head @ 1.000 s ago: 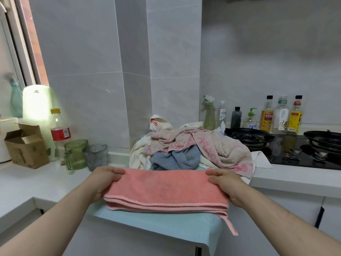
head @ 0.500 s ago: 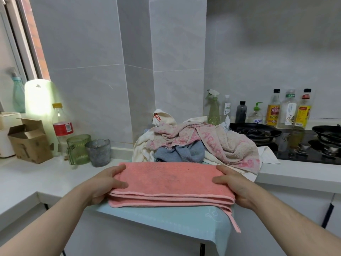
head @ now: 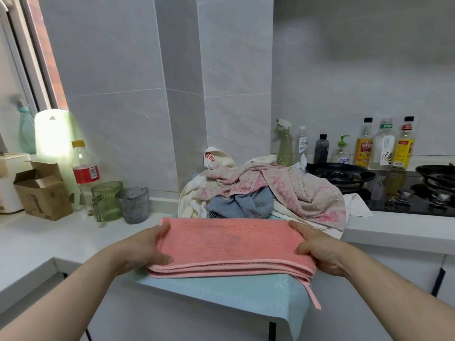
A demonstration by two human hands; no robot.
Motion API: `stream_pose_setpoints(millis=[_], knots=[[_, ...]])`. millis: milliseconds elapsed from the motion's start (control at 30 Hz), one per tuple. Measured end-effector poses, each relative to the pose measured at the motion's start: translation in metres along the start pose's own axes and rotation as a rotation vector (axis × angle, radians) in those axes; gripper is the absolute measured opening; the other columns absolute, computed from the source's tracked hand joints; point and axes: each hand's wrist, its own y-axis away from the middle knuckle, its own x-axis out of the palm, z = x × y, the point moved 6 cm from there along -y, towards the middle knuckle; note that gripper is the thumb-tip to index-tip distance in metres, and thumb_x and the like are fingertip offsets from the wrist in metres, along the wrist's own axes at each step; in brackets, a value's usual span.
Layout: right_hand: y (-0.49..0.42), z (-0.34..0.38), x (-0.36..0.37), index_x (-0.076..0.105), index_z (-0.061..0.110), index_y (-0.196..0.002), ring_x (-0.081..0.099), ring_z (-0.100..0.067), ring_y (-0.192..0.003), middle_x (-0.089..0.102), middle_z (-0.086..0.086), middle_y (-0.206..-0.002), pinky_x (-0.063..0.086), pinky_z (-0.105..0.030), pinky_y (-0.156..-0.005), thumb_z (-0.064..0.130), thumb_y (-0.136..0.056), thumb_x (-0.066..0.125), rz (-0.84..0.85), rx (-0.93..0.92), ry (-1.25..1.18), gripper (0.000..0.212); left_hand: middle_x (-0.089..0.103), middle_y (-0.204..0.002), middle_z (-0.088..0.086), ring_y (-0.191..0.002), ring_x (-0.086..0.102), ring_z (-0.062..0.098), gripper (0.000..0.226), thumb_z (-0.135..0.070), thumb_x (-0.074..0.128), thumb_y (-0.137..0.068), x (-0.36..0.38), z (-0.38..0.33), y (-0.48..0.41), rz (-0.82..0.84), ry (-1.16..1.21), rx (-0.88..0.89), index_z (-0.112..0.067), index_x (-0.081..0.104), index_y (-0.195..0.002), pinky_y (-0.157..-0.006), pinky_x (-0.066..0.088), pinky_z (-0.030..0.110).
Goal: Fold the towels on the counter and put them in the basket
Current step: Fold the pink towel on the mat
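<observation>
Folding step, one towel in hand. The pink towel (head: 234, 244), already folded into a long flat band of several layers, lies on a pale blue mat (head: 234, 289) that overhangs the front edge of the white bench (head: 37, 239). The left hand (head: 145, 249) and right hand (head: 320, 252) each close their grip round one short end of the band, fingers and thumb curled about the stacked layers. This appears to be a late fold. The next move probably calls for carrying one end across onto the other to halve the length with the hems aligned, then lifting the bundle to the basket, which cannot be identified here. The cloth is soft, finely ribbed terry with a stitched border; a narrow strip (head: 312, 294) of hem hangs loose off the near right corner and may need tucking in. Just behind the band, a crumpled heap (head: 270, 190) of cream-and-pink, grey-blue and white towels awaits folding. These are limp and shapeless, so each will likely need spreading flat first.
</observation>
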Motion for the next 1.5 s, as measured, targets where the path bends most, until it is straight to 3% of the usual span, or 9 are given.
stream_pose_setpoints(millis=[167,267,400,533,633,800,967,1167,1500], knots=[[0.008,0.006,-0.001,0.041,0.034,-0.142,0.056,-0.026,-0.109,0.041,-0.004,-0.137,0.049,-0.03,-0.075,-0.001,-0.067,0.063,-0.073,-0.101,0.189,0.086,-0.001,-0.163,0.007,-0.147,0.016,0.029,0.104,-0.052,0.072,-0.077,-0.018,-0.018,0.002,-0.197,-0.458,-0.012,-0.027,0.009,-0.155,-0.117,0.019,0.042],[0.014,0.005,-0.006,0.051,0.031,-0.132,0.059,-0.026,-0.1,0.052,-0.003,-0.123,0.049,-0.032,-0.077,0.0,-0.078,0.065,-0.09,-0.075,0.05,0.063,0.007,-0.163,-0.003,-0.148,0.015,0.017,0.096,-0.06,0.063,-0.079,-0.009,-0.056,0.006,-0.399,-0.371,0.289,-0.026,0.016,-0.155,-0.118,0.014,0.032],[0.015,0.005,-0.006,0.055,0.033,-0.127,0.057,-0.025,-0.084,0.061,-0.012,-0.111,0.047,-0.031,-0.066,-0.002,-0.083,0.061,-0.068,-0.002,-0.055,0.057,0.006,-0.161,-0.013,-0.148,0.007,0.008,0.09,-0.065,0.057,-0.083,0.047,-0.082,-0.005,-0.149,-0.334,0.397,-0.031,0.014,-0.155,-0.117,0.006,0.028],[0.014,0.004,-0.002,0.054,0.033,-0.127,0.061,-0.029,-0.084,0.059,-0.018,-0.121,0.053,-0.037,-0.069,-0.006,-0.085,0.058,-0.008,0.034,-0.193,0.058,-0.002,-0.163,-0.005,-0.149,-0.002,0.011,0.128,-0.099,0.016,-0.051,0.073,-0.068,-0.02,0.02,-0.578,0.285,-0.027,0.004,-0.156,-0.122,-0.001,0.037],[0.016,0.008,0.006,0.056,0.029,-0.126,0.062,-0.029,-0.084,0.057,-0.019,-0.123,0.053,-0.039,-0.075,-0.01,-0.084,0.058,0.052,0.008,-0.233,0.058,-0.006,-0.163,-0.005,-0.149,-0.005,0.012,0.136,-0.102,0.013,-0.042,0.074,-0.065,-0.024,0.039,-0.618,0.286,-0.027,0.0,-0.156,-0.122,-0.002,0.039],[0.022,0.017,0.01,0.052,0.024,-0.134,0.06,-0.018,-0.056,0.054,-0.016,-0.114,0.049,-0.025,-0.049,-0.018,-0.082,0.053,0.053,-0.039,-0.116,0.068,-0.006,-0.163,-0.005,-0.149,-0.006,0.011,0.139,-0.103,0.015,-0.04,0.076,-0.064,-0.026,0.044,-0.626,0.279,-0.027,0.0,-0.156,-0.122,-0.003,0.04],[0.034,0.03,0.006,0.04,0.024,-0.145,0.061,-0.028,-0.092,0.046,-0.002,-0.125,0.051,-0.03,-0.064,-0.021,-0.079,0.056,0.038,-0.134,-0.081,0.081,-0.006,-0.163,-0.004,-0.149,-0.007,0.012,0.135,-0.101,0.009,-0.044,0.077,-0.07,-0.015,0.06,-0.626,0.29,-0.026,0.0,-0.156,-0.122,-0.003,0.039],[0.062,0.044,-0.008,0.046,0.016,-0.142,0.062,-0.02,-0.07,0.052,-0.011,-0.129,0.053,-0.03,-0.06,-0.012,-0.084,0.059,-0.041,-0.138,-0.152,0.066,0.001,-0.163,-0.005,-0.149,0.0,0.012,0.075,-0.069,0.028,-0.092,0.084,-0.104,0.003,-0.066,-0.521,0.363,-0.031,0.013,-0.155,-0.122,0.0,0.044],[0.106,0.045,-0.046,0.047,0.021,-0.141,0.06,-0.024,-0.057,0.038,-0.014,-0.144,0.051,-0.033,-0.053,-0.015,-0.083,0.05,-0.13,-0.086,-0.153,0.068,-0.006,-0.163,-0.002,-0.15,-0.005,0.016,0.094,-0.078,0.038,-0.083,0.144,-0.16,0.014,0.063,-0.517,0.35,-0.029,0.004,-0.155,-0.12,-0.003,0.053]])
